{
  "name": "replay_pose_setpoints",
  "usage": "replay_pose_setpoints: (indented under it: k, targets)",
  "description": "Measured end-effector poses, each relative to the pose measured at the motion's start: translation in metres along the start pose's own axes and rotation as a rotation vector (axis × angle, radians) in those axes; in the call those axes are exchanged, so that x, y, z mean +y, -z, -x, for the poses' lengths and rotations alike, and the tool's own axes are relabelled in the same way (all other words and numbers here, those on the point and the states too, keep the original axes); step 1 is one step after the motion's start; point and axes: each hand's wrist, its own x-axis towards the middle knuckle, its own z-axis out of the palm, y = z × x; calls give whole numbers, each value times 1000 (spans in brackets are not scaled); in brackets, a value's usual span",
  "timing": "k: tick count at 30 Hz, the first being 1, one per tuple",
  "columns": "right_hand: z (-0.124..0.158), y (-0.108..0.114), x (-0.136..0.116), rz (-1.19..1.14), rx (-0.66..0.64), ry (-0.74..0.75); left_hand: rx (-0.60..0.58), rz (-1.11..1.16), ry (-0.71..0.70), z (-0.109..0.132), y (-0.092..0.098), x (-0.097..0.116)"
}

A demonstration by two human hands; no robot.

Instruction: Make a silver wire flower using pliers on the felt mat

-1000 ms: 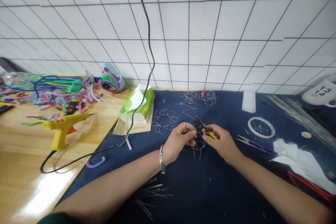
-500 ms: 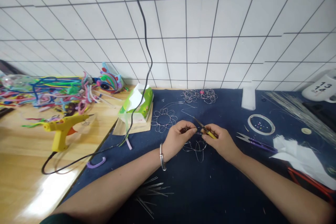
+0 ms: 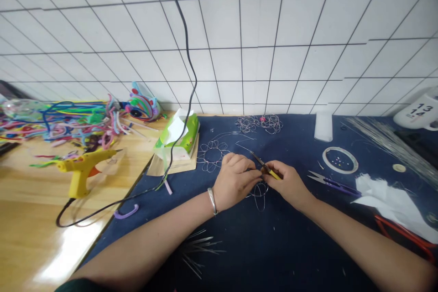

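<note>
My left hand [image 3: 237, 179] is turned palm down over a looped wire flower [image 3: 260, 195], its fingers pinched together at the wire's upper edge. The fingertips meet those of my right hand [image 3: 281, 177], so the exact pinch point is hidden. Closed in my right hand are pliers with yellow handles [image 3: 274, 174], their dark jaws pointing up and left, away from the wire flower. A finished-looking ring of wire petals [image 3: 212, 154] lies flat just beyond my left hand. Farther back rest tangled wire flowers with a pink bead [image 3: 263, 119].
Purple-handled snips [image 3: 337, 186], a white ring dish with beads [image 3: 340, 161] and white tissue [image 3: 390, 200] lie right. Long wires [image 3: 393, 141] spread behind. Left are a tissue pack [image 3: 178, 134], a yellow glue gun [image 3: 80, 169] and its black cord [image 3: 116, 203]. Cut wires [image 3: 200, 248] lie in front.
My left hand has rolled over to palm down and moved slightly right, covering more of the wire flower. My right hand keeps its hold on the pliers, almost unmoved.
</note>
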Motion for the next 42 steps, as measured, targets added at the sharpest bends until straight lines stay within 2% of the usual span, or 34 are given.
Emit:
replay_pose_setpoints:
  k: [8,18,29,42]
  targets:
    - [1,-1,1,27,-14,33,-58,-63,69,-4,0,2]
    - [1,-2,1,29,0,22,-97,-43,42,-1,-1,1]
    - [1,-2,2,14,30,-1,21,52,233,-3,-3,2]
    - [0,-1,7,-15,42,-15,57,66,290,-3,-3,6]
